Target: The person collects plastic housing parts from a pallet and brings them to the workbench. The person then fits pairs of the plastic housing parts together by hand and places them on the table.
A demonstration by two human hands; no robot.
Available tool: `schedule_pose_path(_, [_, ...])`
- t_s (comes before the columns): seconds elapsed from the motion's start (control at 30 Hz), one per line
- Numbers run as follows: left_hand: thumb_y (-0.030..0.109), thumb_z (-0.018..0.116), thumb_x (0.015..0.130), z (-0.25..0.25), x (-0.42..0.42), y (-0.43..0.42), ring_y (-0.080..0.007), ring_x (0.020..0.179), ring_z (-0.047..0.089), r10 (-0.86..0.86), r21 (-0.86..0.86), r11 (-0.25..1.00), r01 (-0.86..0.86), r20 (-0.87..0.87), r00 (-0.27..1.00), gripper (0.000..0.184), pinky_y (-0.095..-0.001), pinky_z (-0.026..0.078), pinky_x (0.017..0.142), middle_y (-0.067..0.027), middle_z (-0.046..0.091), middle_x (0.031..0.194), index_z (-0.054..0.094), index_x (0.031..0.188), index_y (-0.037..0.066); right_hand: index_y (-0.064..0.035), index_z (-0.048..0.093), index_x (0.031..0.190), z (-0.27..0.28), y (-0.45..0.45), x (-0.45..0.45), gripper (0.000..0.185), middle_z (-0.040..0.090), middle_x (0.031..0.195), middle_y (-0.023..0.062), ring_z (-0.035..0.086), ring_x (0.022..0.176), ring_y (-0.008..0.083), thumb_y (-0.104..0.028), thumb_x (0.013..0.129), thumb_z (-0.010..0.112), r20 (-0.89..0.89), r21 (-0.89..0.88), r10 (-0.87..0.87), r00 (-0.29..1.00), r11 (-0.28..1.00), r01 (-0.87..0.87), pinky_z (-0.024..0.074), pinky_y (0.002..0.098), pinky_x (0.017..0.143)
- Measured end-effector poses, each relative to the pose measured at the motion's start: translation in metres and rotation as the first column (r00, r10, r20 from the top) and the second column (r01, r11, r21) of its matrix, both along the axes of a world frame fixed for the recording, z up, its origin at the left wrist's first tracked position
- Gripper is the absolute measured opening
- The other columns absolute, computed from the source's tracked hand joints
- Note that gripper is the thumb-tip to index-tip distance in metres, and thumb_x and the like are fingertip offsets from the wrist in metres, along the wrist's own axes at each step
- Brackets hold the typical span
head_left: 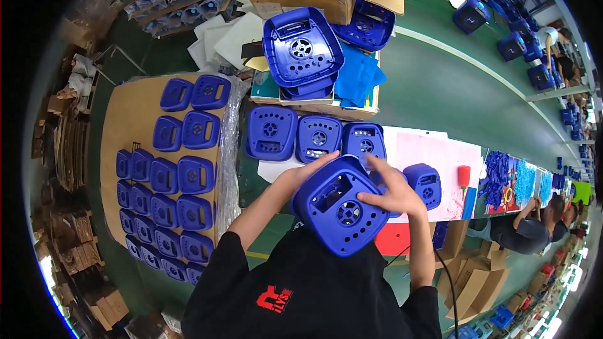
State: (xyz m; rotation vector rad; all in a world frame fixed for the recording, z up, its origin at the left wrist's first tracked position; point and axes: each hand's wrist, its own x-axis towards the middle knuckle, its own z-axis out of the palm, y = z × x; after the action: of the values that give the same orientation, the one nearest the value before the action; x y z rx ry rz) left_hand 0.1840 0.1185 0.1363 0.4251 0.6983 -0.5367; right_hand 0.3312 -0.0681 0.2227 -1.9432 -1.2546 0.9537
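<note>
Close in front of my body is a blue plastic housing panel (349, 229) with a rectangular opening, a round grille and a row of small holes. My left hand (304, 172) grips its far left edge, the fingertips partly hidden behind it. My right hand (400, 193) holds the upper right side, thumb across the face and fingers at the edge. Beyond the hands, three similar panels (319, 139) lie in a row on the bench. Another blue piece (423, 186) lies just right of my right hand.
Rows of blue panels (164, 176) cover a brown board at left. More panels (301, 48) are stacked on boxes beyond the bench. A red bottle (463, 176) stands at right near blue strips (496, 174). Cardboard boxes (480, 279) and a seated co-worker (527, 229) are at lower right.
</note>
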Motion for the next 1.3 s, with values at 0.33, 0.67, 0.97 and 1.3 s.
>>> schedule_pose_path(0.33, [0.045, 0.044, 0.093, -0.071, -0.031, 0.026, -0.023, 0.091, 0.066, 0.378, 0.032, 0.926, -0.376, -0.101, 0.921, 0.046, -0.0395, 0.052, 0.083, -0.011, 0.068, 0.104, 0.064, 0.111, 0.007, 0.001, 0.039, 0.136, -0.139, 0.006, -0.013, 0.061, 0.056, 0.121, 0.0095, 0.057, 0.107, 0.016, -0.015, 0.085, 0.068, -0.908, -0.172, -0.283, 0.31, 0.925, 0.34, 0.0467, 0.0304, 0.094])
schedule_pose_path(0.67, [0.042, 0.044, 0.087, -0.152, -0.077, -0.017, -0.0477, 0.125, 0.042, 0.551, -0.19, 0.807, -0.56, -0.099, 0.828, 0.062, -0.0566, 0.033, 0.106, -0.0372, 0.041, 0.131, 0.038, 0.128, -0.004, 0.0097, 0.026, 0.139, -0.237, 0.069, 0.009, 0.083, 0.056, 0.12, 0.0208, 0.064, 0.097, 0.0226, -0.017, 0.08, 0.076, -0.765, -0.351, -0.58, 0.281, 0.74, 0.573, 0.0559, 0.0324, 0.08])
schedule_pose_path(0.97, [0.029, 0.055, 0.082, -0.176, -0.057, -0.02, -0.0396, 0.124, 0.044, 0.693, -0.06, 0.713, -0.699, -0.096, 0.715, 0.046, -0.0547, 0.032, 0.107, -0.0264, 0.045, 0.128, 0.044, 0.12, 0.005, 0.005, 0.044, 0.133, -0.265, 0.098, 0.001, 0.081, 0.052, 0.122, 0.0293, 0.058, 0.105, 0.0376, -0.047, 0.076, 0.069, -0.235, -0.288, -0.671, 0.704, 0.739, 0.609, 0.0479, 0.0388, 0.09])
schedule_pose_path(1.3, [0.025, 0.059, 0.079, -0.165, -0.044, -0.035, -0.0349, 0.13, 0.039, 0.77, 0.019, 0.617, -0.786, -0.221, 0.599, 0.051, -0.0543, 0.028, 0.11, -0.0207, 0.041, 0.134, 0.041, 0.122, 0.005, 0.0003, 0.047, 0.131, -0.246, 0.099, 0.009, 0.091, 0.051, 0.12, 0.0334, 0.055, 0.11, 0.0442, -0.061, 0.068, 0.068, 0.116, -0.322, -0.595, 0.795, 0.735, 0.597, 0.0446, 0.0438, 0.095])
